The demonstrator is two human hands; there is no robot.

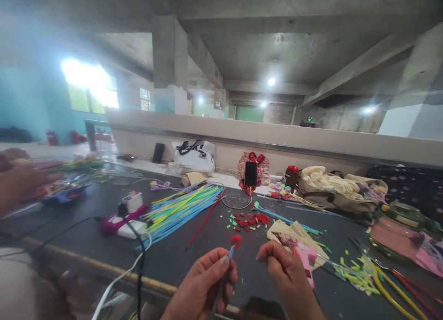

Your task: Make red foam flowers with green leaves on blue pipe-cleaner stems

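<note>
My left hand pinches a blue pipe cleaner upright between thumb and fingertips. Its top carries a small curled red piece. A short gap to the right separates it from my right hand, whose thumb and curled fingers are pressed together; anything between them is too small to make out. Just beyond my hands lies a scatter of short red pieces with some green bits. A pink glue gun rests on a beige cloth beside my right hand.
Blue and yellow pipe cleaners lie bundled by a purple-white power strip. Cables cross the table's front edge. Yellow-handled pliers and a large jar stand right. A phone leans at the back. Another person's hand is at far left.
</note>
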